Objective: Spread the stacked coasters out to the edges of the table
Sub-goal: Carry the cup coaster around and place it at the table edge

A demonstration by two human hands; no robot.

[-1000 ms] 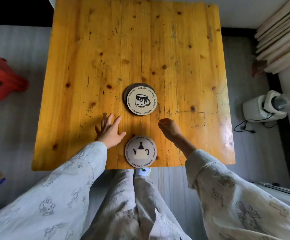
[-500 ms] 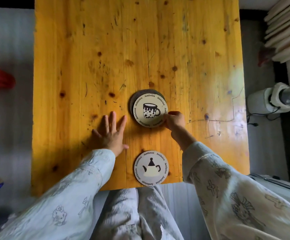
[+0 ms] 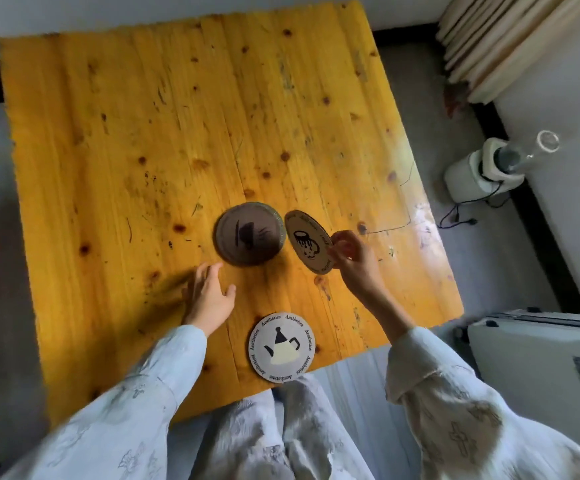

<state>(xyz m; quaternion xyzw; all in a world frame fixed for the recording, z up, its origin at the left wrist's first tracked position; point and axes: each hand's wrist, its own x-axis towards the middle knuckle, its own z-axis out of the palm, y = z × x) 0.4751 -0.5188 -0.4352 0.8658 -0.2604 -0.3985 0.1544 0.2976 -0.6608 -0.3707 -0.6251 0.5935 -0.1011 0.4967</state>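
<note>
A stack of round coasters (image 3: 250, 237) lies near the middle of the yellow wooden table (image 3: 143, 133); its top face looks dark and blurred. My right hand (image 3: 354, 261) pinches a coaster with a mug drawing (image 3: 309, 240), lifted and tilted just right of the stack. A coaster with a teapot drawing (image 3: 281, 346) lies flat at the table's near edge. My left hand (image 3: 209, 294) rests on the wood below and left of the stack, fingers apart, holding nothing.
A white appliance with a clear tube (image 3: 485, 168) and its cable sits on the floor to the right. Pale curtains (image 3: 503, 39) hang at the top right. A white case (image 3: 541, 355) lies at the lower right. My knees sit under the near edge.
My right hand has taken the mug coaster off the stack and lifted it to the right, tilted. The left hand stays on the table. The camera has swung left.
</note>
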